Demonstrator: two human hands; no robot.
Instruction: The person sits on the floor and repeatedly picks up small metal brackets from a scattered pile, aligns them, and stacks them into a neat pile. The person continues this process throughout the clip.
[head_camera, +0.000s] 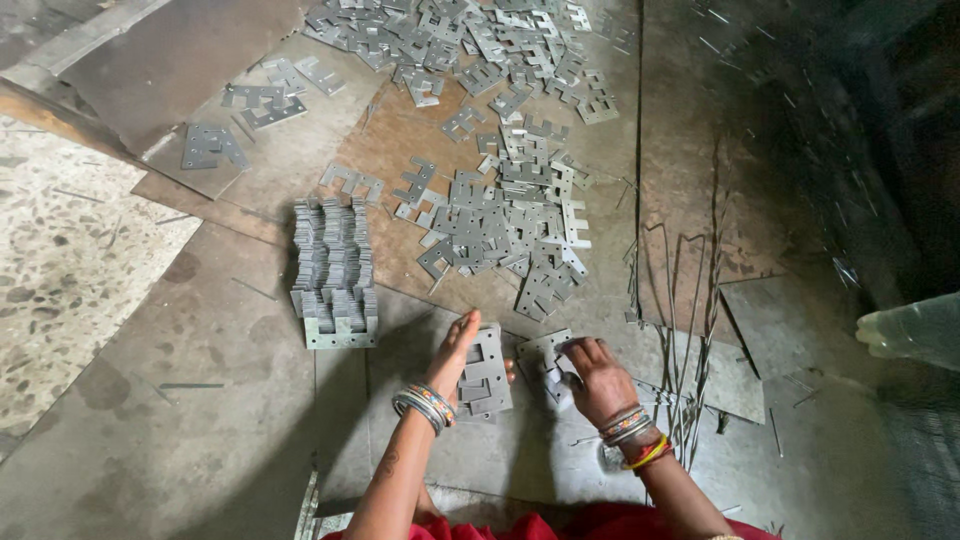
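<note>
Head view, looking down at a floor (200, 420) of worn metal sheets. Left hand (452, 352) stands on edge, fingers straight, pressed vs the left side of a small stack of flat grey metal stampings (487, 372) lying on the floor just in front of the person; grip is flat and open, not wrapped round anything. Right hand (596, 377) sits palm down, fingers curled onto a few loose stampings (545, 358) just right of the stack; can't tell if it actually pinches one or only rests on them. Both wrists carry bangles; red cloth shows at the bottom edge.

Left of the hands, a bit farther out, stands a neat block of stacked stampings (335, 270), rows packed tight, w/ one piece lying flat at its near end. Beyond the hands, centre, a big loose scatter of the same notched pieces (505, 215); another heap (470, 45) at the top of the frame. A few strays (212, 147) lie top left. Thin metal strips and wires (680, 330) lie right of the right hand. Speckled stone floor (60, 270) shows far left.
</note>
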